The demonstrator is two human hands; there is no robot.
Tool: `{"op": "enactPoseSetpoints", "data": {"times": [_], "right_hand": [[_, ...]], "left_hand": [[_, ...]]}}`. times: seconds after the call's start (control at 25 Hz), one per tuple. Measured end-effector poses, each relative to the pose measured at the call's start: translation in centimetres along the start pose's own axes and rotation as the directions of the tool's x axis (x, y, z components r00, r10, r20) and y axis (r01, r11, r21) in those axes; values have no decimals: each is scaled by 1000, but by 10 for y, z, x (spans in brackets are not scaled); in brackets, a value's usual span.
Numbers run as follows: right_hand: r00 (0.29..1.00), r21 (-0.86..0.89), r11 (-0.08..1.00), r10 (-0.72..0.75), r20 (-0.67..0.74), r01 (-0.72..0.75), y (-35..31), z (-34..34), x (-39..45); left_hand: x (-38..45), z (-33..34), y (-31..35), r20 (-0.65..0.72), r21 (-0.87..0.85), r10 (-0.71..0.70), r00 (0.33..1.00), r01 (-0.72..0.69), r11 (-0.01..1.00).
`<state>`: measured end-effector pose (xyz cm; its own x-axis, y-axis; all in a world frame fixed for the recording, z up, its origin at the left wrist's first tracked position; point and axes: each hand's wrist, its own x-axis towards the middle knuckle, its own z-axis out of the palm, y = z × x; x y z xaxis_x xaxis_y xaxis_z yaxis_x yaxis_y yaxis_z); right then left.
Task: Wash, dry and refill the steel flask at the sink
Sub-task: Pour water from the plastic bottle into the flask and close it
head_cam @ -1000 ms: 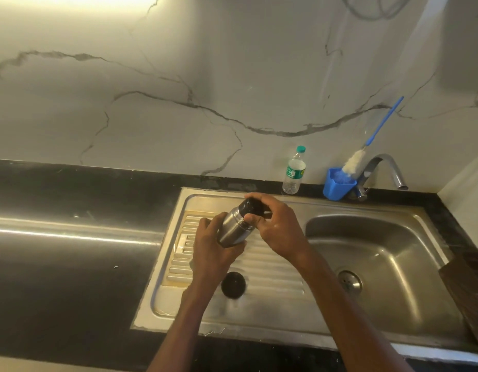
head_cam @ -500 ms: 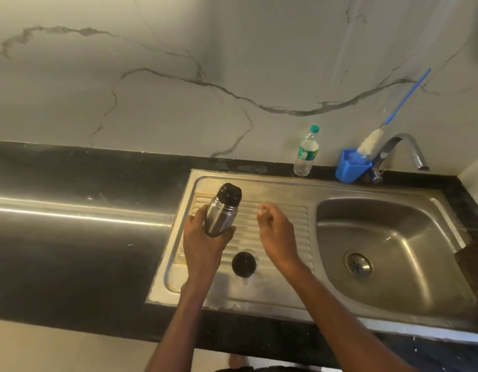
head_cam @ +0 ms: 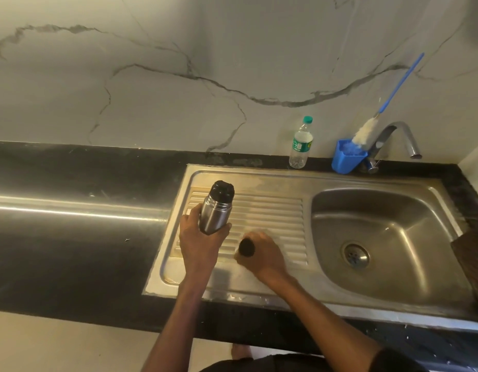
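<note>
Steel is what you hold: one steel flask sits in your left hand, your fingers curled round its lower body, above the ribbed drainboard of the sink. Its long axis runs nearly upright, leaning a little to the right and away from you, with the black-topped end pointing up toward the wall and the base hidden in your palm. Your right hand is low over the drainboard, just beside the left one, and its fingers are wrapped round one small black cap; whether the cap touches the steel beneath cannot be told. To the right lies a single basin with one drain at its bottom. Along the back edge of the black desk you have one clear plastic bottle with a green lid, standing upright, one blue holder, one bottle brush with a blue handle leaning in it toward the upper right, and one tap curving over the basin. The flask and the plastic bottle are well apart.
</note>
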<state>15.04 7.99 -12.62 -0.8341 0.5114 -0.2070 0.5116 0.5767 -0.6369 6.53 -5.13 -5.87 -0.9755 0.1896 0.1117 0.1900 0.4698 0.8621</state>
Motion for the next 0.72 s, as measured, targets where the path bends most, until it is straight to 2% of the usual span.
{"op": "enactPoseSetpoints", "data": {"times": [0.04, 0.08, 0.12, 0.16, 0.2, 0.24, 0.28, 0.32, 0.36, 0.4, 0.48, 0.52, 0.56, 0.64, 0.68, 0.72], "right_hand": [[987, 286, 948, 159, -38, -141, 4, -12, 2], [946, 577, 772, 324, 5, -268, 8, -27, 4], [900, 795, 502, 420, 120, -340, 14, -43, 6], [870, 907, 210, 424, 252, -365, 21, -60, 7], [862, 935, -38, 374, 342, -354, 28, -79, 5], [867, 928, -177, 333, 369, -327, 34, -94, 3], [887, 934, -206, 305, 346, -293, 39, -109, 0], [911, 959, -144, 303, 278, -244, 45, -121, -1], [935, 987, -23, 317, 159, -160, 47, -132, -2], [942, 986, 157, 335, -5, -50, 50, -143, -2], [907, 841, 530, 296, -299, 104, 58, -168, -2], [892, 759, 639, 266, -365, 120, 61, -180, -2], [882, 716, 689, 264, -390, 111, 65, -189, -1], [856, 733, 670, 307, -417, 117, 67, -204, -5], [827, 719, 678, 310, -470, 154, 67, -211, -8], [779, 644, 733, 267, -568, 218, 66, -219, -12]], "left_hand": [[-1, 3, 2, 9, -9, 8, 1000, -8, 1000], [-2, 7, 3, 19, -20, 17, 1000, -17, 1000], [-4, 12, 7, 30, -28, 26, 999, -26, 999], [-6, 18, 11, 39, -32, 37, 999, -35, 999], [-8, 25, 17, 48, -39, 48, 998, -46, 998], [-10, 33, 22, 58, -46, 60, 997, -57, 997], [-12, 41, 28, 69, -53, 74, 995, -70, 996], [-15, 50, 34, 81, -58, 86, 993, -81, 995], [-16, 58, 38, 93, -59, 92, 991, -87, 994], [-18, 65, 43, 106, -59, 100, 989, -94, 994], [-22, 82, 54, 130, -55, 125, 984, -119, 991], [-24, 89, 61, 139, -53, 142, 980, -136, 989], [-25, 96, 67, 148, -51, 156, 977, -150, 987], [-27, 107, 79, 163, -44, 179, 970, -174, 984], [-27, 111, 83, 170, -40, 188, 967, -183, 982], [-27, 115, 87, 175, -39, 193, 965, -189, 981]]}}
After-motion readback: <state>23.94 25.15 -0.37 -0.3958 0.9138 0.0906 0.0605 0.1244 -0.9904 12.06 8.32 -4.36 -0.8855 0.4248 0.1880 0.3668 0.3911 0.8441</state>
